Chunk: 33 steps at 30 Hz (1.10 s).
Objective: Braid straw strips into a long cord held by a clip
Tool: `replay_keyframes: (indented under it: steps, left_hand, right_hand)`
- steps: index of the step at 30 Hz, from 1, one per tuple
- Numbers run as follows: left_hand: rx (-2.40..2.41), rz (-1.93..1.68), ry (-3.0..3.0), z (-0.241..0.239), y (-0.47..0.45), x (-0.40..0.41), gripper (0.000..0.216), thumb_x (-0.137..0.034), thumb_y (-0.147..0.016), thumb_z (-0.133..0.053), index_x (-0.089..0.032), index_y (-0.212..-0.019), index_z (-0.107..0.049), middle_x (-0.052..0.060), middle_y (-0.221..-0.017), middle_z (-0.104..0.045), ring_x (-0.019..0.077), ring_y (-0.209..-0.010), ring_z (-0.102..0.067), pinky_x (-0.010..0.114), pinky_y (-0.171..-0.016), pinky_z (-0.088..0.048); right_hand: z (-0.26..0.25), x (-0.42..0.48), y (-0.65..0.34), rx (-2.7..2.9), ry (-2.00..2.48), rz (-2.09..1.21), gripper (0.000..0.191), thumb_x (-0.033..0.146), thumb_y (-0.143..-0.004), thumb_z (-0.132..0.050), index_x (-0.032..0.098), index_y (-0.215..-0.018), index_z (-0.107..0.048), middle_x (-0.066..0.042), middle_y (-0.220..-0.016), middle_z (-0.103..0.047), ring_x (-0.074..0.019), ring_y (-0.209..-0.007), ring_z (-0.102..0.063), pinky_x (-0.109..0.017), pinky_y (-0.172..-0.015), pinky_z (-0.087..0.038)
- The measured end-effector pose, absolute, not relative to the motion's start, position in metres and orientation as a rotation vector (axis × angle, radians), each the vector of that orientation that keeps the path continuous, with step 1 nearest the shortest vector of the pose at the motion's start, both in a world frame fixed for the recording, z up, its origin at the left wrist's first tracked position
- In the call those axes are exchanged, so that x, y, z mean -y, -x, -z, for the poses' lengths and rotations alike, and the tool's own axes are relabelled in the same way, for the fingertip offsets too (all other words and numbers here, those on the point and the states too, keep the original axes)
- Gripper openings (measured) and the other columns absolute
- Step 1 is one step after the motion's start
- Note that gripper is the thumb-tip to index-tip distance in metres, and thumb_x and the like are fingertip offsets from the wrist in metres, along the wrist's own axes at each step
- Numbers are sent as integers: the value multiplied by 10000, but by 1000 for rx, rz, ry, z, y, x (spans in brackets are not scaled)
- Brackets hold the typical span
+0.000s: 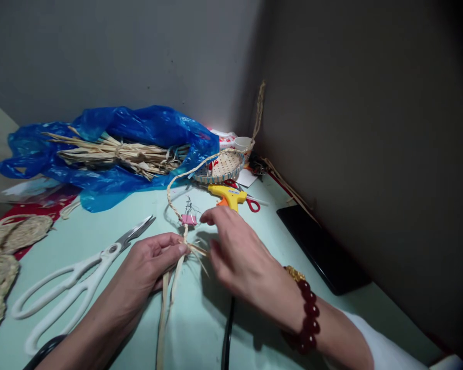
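A thin straw braid (170,192) curves toward me from the back of the table. A pink binder clip (189,220) grips it just beyond my hands. My left hand (158,262) is closed, pinching the braid's near end between thumb and fingertips. Loose flat straw strands (162,313) hang down below that hand. One short straw strand (199,250) runs sideways from the pinch to my right hand (241,252), passing behind its thumb. The right index finger is lifted and bent close to the clip; the other fingers are mostly hidden.
White scissors (100,262) lie half open at left, beside woven straw pieces (0,277). Behind are a blue plastic bag (139,121) with a straw bundle (116,154), a woven basket (219,167), a cup (243,143) and a yellow glue gun (227,193). A black tablet-like slab (320,246) lies right.
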<state>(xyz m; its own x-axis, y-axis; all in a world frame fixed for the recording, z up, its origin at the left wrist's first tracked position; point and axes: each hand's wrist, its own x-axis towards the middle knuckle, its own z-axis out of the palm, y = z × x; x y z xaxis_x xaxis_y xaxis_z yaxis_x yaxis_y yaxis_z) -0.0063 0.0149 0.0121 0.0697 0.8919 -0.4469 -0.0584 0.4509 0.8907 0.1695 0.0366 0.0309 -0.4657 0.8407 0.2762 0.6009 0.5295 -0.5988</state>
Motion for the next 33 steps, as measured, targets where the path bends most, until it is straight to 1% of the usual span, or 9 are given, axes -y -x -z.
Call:
replay_keyframes:
  steps: [2,5,7,9,13,15,20,27,33]
  left_hand:
    - [-1303,-859,-841,-14,6,-15,98,-229,-717,-683,-198,-808,-668,-54,-616,-613,93,-535,-519,161,-502,-382]
    - [-1280,-879,-862,-16,3,-15,107,-238,-717,-679,-192,-813,-676,-30,-673,-655,121,-620,-576,182,-561,-423]
    - [-1282,-886,-883,-16,1,-15,95,-244,-714,-677,-186,-789,-670,-23,-689,-660,129,-652,-583,189,-579,-424]
    - [-1313,-885,-908,-15,0,-16,85,-243,-706,-680,-186,-763,-654,-43,-653,-622,107,-605,-534,170,-540,-380]
    - [-1373,-875,-1008,-11,3,-17,108,-271,-721,-676,-192,-782,-635,-92,-575,-463,74,-504,-357,164,-462,-249]
    - [-1407,-869,-1093,-10,4,-17,159,-329,-743,-664,-194,-824,-645,-86,-585,-456,85,-510,-344,183,-463,-240]
    - [-1622,-878,-1318,-13,-1,-13,183,-374,-763,-616,-199,-799,-652,-61,-564,-461,160,-627,-490,238,-538,-320]
    - [-1780,-866,-1143,-14,-11,-2,326,-450,-742,-623,-206,-548,-528,-59,-507,-506,125,-533,-443,237,-549,-335]
    - [-1839,-825,-1326,-13,-9,4,331,-509,-786,-577,-231,-606,-557,-42,-534,-531,165,-565,-494,257,-554,-368]
  right_hand:
    - [-28,-44,-169,2076,1173,-885,274,72,-856,-443,135,-1106,-535,-94,-1005,-633,-188,-914,-575,-320,-798,-442]
    - [-16,-51,-162,1902,1062,-1412,194,259,-959,-417,161,-1006,-578,-41,-812,-670,-148,-764,-626,-256,-700,-452]
    - [-10,-52,-158,1857,991,-1526,226,348,-952,-475,160,-927,-598,-14,-722,-656,-124,-676,-615,-221,-644,-434]
    - [-8,-52,-156,1925,990,-1386,202,320,-933,-528,154,-864,-620,-7,-706,-651,-110,-659,-589,-206,-628,-405]
    - [-13,-48,-159,2123,1020,-955,225,127,-916,-506,138,-750,-659,-22,-707,-671,-102,-654,-559,-216,-614,-352]
    - [-14,-47,-159,2143,1032,-855,238,111,-905,-515,133,-743,-688,-33,-719,-684,-103,-643,-556,-222,-600,-344]
    - [-9,-48,-152,2011,1026,-854,185,128,-863,-581,126,-782,-747,-38,-728,-700,-102,-645,-567,-213,-606,-371]
    - [-7,-43,-144,1785,1121,-990,202,93,-797,-574,130,-719,-756,-26,-674,-693,-108,-625,-576,-204,-593,-385]
    - [-10,-40,-145,1719,1175,-1069,233,92,-782,-550,127,-604,-697,9,-580,-585,-92,-572,-488,-206,-554,-340]
